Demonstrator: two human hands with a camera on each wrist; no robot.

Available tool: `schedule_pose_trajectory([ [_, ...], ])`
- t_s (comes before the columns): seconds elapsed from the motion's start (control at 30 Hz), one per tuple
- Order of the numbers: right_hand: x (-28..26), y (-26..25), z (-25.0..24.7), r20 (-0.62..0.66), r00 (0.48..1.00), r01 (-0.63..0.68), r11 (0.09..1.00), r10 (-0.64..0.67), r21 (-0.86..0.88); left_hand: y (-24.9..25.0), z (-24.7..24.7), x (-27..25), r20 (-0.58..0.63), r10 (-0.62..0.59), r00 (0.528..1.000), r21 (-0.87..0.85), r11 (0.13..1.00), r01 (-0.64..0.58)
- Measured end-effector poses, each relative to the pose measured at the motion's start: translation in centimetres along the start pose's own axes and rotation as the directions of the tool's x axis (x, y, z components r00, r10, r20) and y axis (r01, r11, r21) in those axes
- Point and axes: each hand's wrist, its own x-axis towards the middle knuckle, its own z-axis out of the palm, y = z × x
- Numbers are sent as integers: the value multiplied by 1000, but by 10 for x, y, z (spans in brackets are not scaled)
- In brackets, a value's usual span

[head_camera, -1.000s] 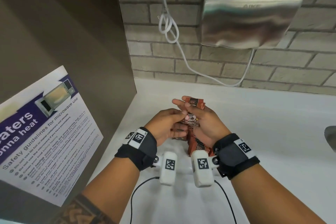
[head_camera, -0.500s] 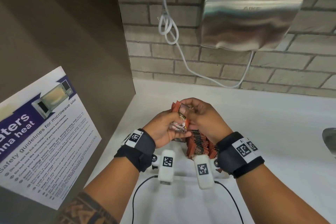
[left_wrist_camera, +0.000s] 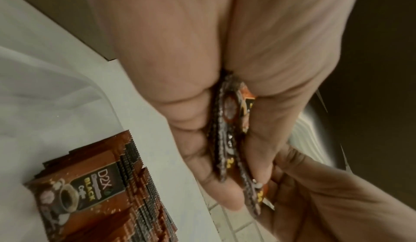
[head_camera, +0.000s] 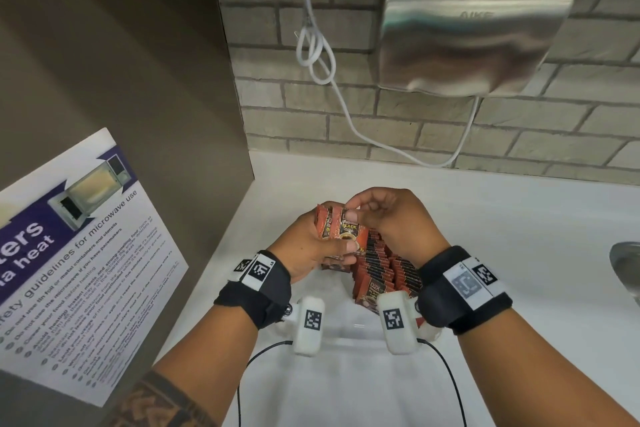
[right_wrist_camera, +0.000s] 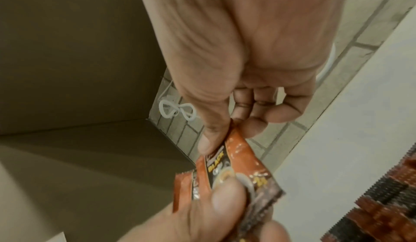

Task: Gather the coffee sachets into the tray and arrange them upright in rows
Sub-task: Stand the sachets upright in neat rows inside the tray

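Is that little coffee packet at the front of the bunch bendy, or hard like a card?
Probably bendy: the front sachet curves between the right hand and left hand. Likely light, since a fingertip pinch holds it. Its glossy wrapper may be slippery.

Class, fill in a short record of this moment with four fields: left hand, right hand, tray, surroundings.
left hand: left hand grips a small bunch of coffee sachets
right hand: right hand pinches the top of the front sachet
tray: clear tray holds upright sachet rows
surroundings: white counter, brick wall, metal hand dryer, microwave safety poster
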Motion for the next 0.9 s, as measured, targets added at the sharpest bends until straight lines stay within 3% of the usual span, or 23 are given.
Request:
schedule_pose_trajectory([
  [0.13,5,-7,-5,22,999,-36,998,35,44,7,-5,2,-77,117,990,222,970,-97],
  [0.23,11,-11,-8,34,999,-30,993,34,-115,8,-12,5,-147,193,970,419,901,-116],
  [0.33,15,-14,-7,53,997,-29,950,48,-310,3,-19,6,-174,176,969,500,863,-67],
  [0.4,18,-12,-3,65,996,-30,915,62,-403,-1,-23,4,-181,128,975,549,836,-8],
  [0.47,19,-6,2,93,993,-27,887,79,-461,-2,-29,0,-264,61,963,610,783,118],
  [0.57,19,9,11,114,986,-41,844,121,-535,-1,-39,-4,-390,4,921,725,618,305],
  [0.67,21,25,21,110,979,-75,808,170,-584,4,-42,-9,-408,-66,910,803,448,393],
  [0.73,22,31,27,120,974,-77,779,192,-622,8,-36,-11,-360,-176,916,843,359,400],
  [0.8,22,34,31,112,972,-85,750,208,-655,8,-27,-10,-232,-340,911,895,291,337],
  [0.9,22,36,35,98,969,-90,695,226,-713,-1,-12,-4,-106,-523,846,950,199,242],
])
